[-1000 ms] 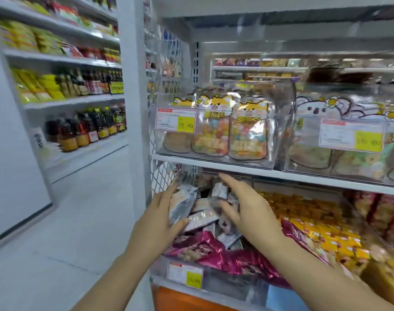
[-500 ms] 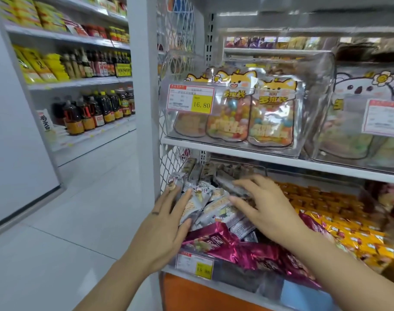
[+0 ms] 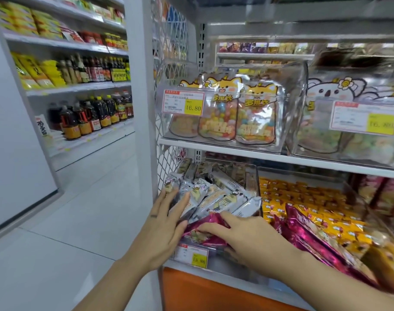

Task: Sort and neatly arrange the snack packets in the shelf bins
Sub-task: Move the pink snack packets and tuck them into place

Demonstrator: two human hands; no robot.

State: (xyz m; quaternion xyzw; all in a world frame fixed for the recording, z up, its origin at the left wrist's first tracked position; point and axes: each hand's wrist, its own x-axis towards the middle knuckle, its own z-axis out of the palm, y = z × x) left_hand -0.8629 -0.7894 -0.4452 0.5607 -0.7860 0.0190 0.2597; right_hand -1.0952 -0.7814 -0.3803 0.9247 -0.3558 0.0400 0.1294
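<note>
The left hand (image 3: 167,230), fingers straight, presses flat against the silver snack packets (image 3: 216,198) heaped just beyond its fingertips in the clear bin (image 3: 256,176). The right hand (image 3: 247,237) lies spread, fingers straight, on a magenta packet (image 3: 205,225) between both hands.

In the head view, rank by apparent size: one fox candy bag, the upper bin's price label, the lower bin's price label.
1. Fox candy bag, clearly largest.
2 and 3. Upper price label and lower price label look nearly alike; their nearness to the camera differs, so I leave them unranked.
</note>
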